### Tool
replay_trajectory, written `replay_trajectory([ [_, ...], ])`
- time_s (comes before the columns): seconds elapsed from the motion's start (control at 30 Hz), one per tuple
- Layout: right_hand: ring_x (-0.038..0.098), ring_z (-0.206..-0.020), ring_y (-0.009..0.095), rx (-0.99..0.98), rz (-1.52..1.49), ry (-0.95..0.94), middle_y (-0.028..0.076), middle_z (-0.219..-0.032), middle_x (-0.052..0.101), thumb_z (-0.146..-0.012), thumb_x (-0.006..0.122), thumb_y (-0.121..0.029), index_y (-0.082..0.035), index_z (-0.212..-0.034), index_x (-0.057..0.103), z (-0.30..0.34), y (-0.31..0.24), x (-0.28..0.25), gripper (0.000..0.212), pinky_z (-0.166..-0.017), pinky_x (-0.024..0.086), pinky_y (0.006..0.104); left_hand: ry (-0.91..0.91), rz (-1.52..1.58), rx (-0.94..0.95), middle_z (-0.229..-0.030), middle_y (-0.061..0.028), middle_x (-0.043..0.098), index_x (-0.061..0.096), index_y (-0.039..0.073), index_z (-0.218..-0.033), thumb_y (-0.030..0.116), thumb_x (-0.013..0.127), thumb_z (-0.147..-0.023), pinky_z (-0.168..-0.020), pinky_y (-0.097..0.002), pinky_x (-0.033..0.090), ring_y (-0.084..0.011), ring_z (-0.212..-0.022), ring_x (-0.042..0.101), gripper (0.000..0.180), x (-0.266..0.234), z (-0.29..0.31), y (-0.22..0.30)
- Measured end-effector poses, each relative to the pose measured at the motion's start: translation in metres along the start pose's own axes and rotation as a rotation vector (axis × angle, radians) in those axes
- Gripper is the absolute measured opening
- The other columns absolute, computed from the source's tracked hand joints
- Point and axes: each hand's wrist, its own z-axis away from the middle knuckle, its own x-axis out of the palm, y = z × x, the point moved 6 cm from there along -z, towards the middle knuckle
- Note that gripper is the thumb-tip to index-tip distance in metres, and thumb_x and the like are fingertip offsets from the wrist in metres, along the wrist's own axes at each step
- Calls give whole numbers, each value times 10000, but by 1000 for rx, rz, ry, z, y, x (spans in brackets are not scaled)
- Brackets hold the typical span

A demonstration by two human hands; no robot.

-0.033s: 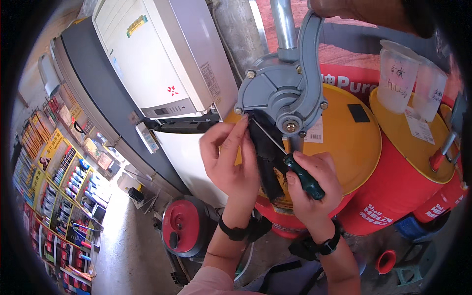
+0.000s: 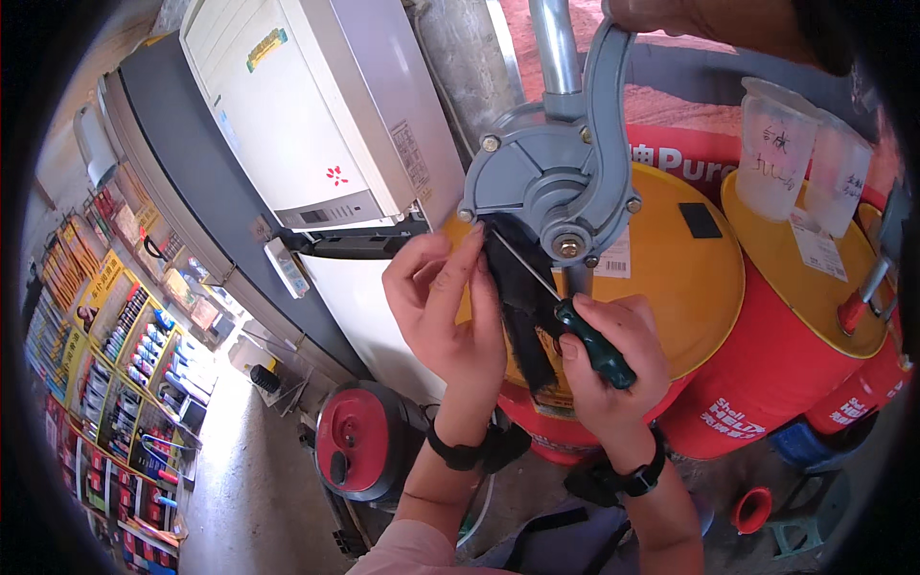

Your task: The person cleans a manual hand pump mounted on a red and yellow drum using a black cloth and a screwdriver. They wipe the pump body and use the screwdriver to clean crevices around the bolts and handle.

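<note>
A grey hand-crank drum pump (image 2: 537,182) stands over a drum with a yellow top (image 2: 671,287). A dark, limp black sleeve-like piece (image 2: 522,307) hangs below the pump's lower left side. My right hand (image 2: 623,364) is wrapped round the dark green handle of a screwdriver (image 2: 596,340). Its thin metal shaft slants up and left across the black piece, with the tip by its upper end. My left hand (image 2: 446,307) is pinched at that upper end, fingertips just under a bolt (image 2: 466,215) on the pump's rim. What the fingertips hold is hidden.
At the top right, another person's hand (image 2: 661,14) rests on the crank's upper end. A red drum (image 2: 738,393) with two translucent plastic jugs (image 2: 771,153) stands at right. White appliance (image 2: 307,115) at left, red-and-black machine (image 2: 359,441) on the floor, stocked shelves (image 2: 115,383) far left.
My left hand's curled fingers have shifted very slightly left. The screwdriver, the pump and my right hand stay almost where they were.
</note>
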Motion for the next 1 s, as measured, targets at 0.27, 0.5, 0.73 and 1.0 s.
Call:
replay_trajectory([
  [0.27, 656, -803, 257, -44, -72, -112, 107, -1011, 756, -694, 825, 26, -32, -1084, 726, -18, 13, -12, 406, -721, 506, 341, 12, 159, -169, -1041, -119, 661, 729, 8, -1195, -124, 653, -863, -889, -296, 497, -218, -975, 643, 365, 6, 21, -11],
  [0.5, 677, -822, 254, -139, 25, -130, 107, -1018, 757, -691, 840, 16, -40, -1104, 718, -18, 7, -10, 434, -736, 518, 338, 24, 145, -141, -1055, -123, 656, 725, -8, -1185, -129, 662, -855, -873, -296, 500, -211, -967, 638, 357, 6, 19, -10],
  [0.73, 681, -822, 264, -89, -22, -110, 106, -1018, 757, -691, 844, 21, -45, -1117, 717, -17, 14, -6, 450, -728, 519, 341, 41, 156, -129, -1049, -118, 647, 727, -15, -1166, -134, 677, -842, -862, -290, 502, -212, -959, 636, 349, 8, 18, -14],
  [1.0, 666, -792, 244, -115, 68, -122, 98, -1017, 755, -689, 855, 2, -49, -1126, 720, -18, 3, -9, 461, -696, 522, 329, 41, 171, -155, -1043, -124, 649, 726, -26, -1155, -147, 668, -842, -839, -291, 509, -211, -946, 640, 340, 10, 21, -11],
])
